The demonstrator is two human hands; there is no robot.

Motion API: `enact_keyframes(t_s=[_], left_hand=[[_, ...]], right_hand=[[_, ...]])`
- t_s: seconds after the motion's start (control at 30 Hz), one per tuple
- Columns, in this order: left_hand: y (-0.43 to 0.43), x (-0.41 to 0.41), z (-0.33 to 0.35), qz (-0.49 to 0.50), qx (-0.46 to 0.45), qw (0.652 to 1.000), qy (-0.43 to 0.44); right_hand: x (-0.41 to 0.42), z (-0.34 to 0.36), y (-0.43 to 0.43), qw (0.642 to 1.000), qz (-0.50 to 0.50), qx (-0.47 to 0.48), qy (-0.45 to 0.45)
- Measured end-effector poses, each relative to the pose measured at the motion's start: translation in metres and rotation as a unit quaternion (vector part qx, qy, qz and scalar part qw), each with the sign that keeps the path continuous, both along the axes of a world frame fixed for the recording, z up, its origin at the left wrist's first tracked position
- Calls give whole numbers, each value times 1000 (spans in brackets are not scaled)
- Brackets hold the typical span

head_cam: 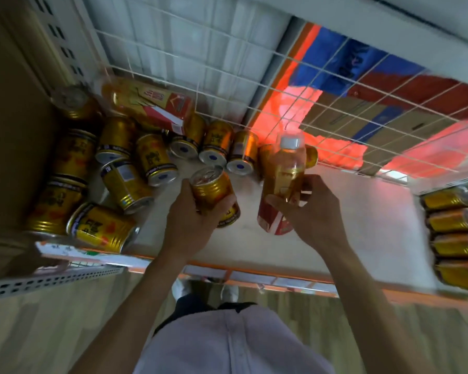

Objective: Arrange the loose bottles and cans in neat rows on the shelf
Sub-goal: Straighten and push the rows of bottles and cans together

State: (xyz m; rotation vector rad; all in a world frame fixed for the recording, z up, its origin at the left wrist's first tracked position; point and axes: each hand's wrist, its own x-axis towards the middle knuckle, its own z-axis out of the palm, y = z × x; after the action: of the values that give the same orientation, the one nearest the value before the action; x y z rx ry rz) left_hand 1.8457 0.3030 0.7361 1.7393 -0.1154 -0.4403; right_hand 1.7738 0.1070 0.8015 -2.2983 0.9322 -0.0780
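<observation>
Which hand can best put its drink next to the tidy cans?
Probably the right hand: it grips the bottle nearer the tidy cans, with bare shelf between. The left hand holds its can beside the loose pile.

A white shelf [349, 211] is being edged along its near side by an orange strip [254, 271] and closed off on the far side by a white wire grid [227, 76]. At the far left, a perforated white upright [62, 47] is being shown. Cardboard boxes [349, 117] amid red and blue wrapping are being seen through the grid at the far right. Wood-patterned floor [65, 333] is being shown nearest.
</observation>
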Motion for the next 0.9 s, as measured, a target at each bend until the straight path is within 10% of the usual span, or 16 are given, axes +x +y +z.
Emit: enact_keyframes(t_s=[0.9], left_hand=[[-183,-179,46,-256,11,962,-90]], right_hand=[[-228,-10,-132,961,-204,84,-164]])
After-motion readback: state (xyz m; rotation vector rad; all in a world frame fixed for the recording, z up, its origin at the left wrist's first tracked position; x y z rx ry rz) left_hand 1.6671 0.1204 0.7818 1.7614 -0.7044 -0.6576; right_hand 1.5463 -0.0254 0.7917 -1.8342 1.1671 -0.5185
